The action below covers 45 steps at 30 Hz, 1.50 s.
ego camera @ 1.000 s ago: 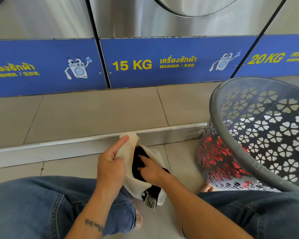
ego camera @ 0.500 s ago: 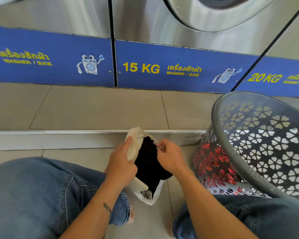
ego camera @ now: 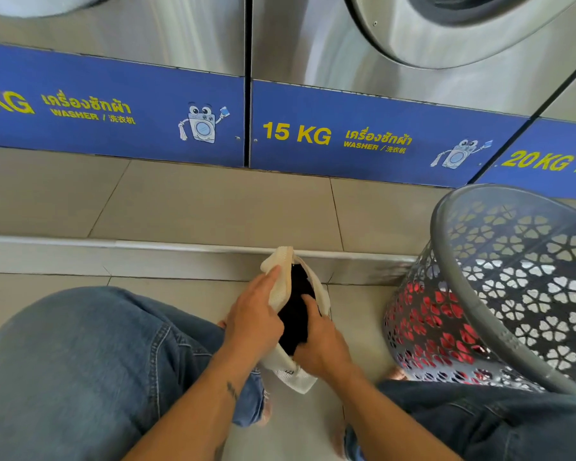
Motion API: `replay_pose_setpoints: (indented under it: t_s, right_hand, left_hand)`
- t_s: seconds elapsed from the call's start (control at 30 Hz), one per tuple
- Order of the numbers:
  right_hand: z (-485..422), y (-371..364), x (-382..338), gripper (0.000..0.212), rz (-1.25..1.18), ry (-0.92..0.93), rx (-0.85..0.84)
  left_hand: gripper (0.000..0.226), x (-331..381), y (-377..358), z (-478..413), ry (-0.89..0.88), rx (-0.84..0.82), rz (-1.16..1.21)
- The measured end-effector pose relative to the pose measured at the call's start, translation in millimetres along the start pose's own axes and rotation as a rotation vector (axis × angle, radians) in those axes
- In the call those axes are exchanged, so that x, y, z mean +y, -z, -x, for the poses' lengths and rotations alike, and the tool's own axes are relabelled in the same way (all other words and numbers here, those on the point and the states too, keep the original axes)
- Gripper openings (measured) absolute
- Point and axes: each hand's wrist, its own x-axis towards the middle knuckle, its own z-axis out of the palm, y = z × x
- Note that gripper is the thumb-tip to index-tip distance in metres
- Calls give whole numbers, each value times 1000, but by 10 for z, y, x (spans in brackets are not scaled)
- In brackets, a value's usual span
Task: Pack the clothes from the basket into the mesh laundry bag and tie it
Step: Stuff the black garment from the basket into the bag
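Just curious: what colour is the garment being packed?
The garment in the mesh bag is black; head view shows it.

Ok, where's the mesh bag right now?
Head view, low centre: the mesh bag is gripped at its rim by the left hand, right hand at the black garment inside, grey basket just right.

On my feed the cream-white mesh laundry bag (ego camera: 281, 281) shows a fine net weave, with a small dark mark near its bottom. The black cloth garment (ego camera: 296, 317) inside it looks plain. The round grey plastic basket (ego camera: 507, 341) is pierced all over with a repeating flower-shaped cut-out, and red fabric (ego camera: 426, 324) shows through the lower holes. I read yellow lettering on the blue washer panels (ego camera: 153, 128), each with a small white-and-grey cartoon washing machine (ego camera: 203, 124). The brushed steel washer fronts (ego camera: 147, 31) are silver. The square floor tiles (ego camera: 213, 207) are beige, and the denim jeans (ego camera: 80, 361) are faded blue.
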Motion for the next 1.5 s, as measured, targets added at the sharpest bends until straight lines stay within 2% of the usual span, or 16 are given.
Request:
replay_pose_setpoints:
  t_s: [0.13, 0.27, 0.33, 0.4, 0.47, 0.57, 0.63, 0.73, 0.87, 0.93, 1.0, 1.07, 1.13, 1.2, 1.27, 1.5]
  right_hand:
    - [-189, 388, -91, 72, -417, -78, -32]
    - [-293, 588, -245, 44, -739, -123, 138]
    - [-317, 539, -316, 37, -849, -119, 215]
    - [-323, 402, -331, 38, -793, -11, 225]
    - [-343, 192, -250, 51, -574, 83, 89]
    - [-309, 29, -101, 58, -390, -2, -189]
    - [-311, 26, -50, 59, -266, -38, -261]
    - [-357, 108, -75, 67, -133, -70, -229]
    - [-284, 298, -97, 80, -18, -93, 30]
    - [-224, 385, -77, 85, 48, 1, 121]
    - [-195, 409, -53, 87, 152, 77, -4]
    - [-171, 362, -46, 82, 270, 57, -234]
    - [-122, 267, -56, 78, 333, 5, -355]
    - [-62, 186, -82, 79, 359, -19, -362]
    - [-25, 170, -107, 83, 357, -10, -321]
    - [56, 592, 8, 74, 202, 60, -214]
  left_hand:
    - [76, 27, -2, -33, -21, 24, 12]
    - [73, 66, 23, -68, -57, 43, 56]
    - [70, 93, 36, -85, -95, 55, 87]
    - [66, 121, 61, -110, -100, 84, 129]
    - [65, 118, 99, -139, -63, 148, 187]
    - [71, 36, 94, -146, -36, 177, 193]
    - [70, -3, 45, -115, -46, 140, 140]
    - [67, -1, 31, -102, -73, 134, 63]
    - [63, 59, 47, -36, -101, 126, -14]
    - [61, 102, 32, 25, -115, 107, -35]
    - [65, 116, 35, 47, -100, 73, -44]
    - [78, 90, 32, 46, -56, -29, -73]
    - [88, 70, 8, 84, -47, -173, -148]
    - [85, 62, -42, 139, -44, -296, -242]
    - [75, 70, -68, 178, -13, -335, -301]
    - [74, 18, -115, 86, 47, -98, -51]
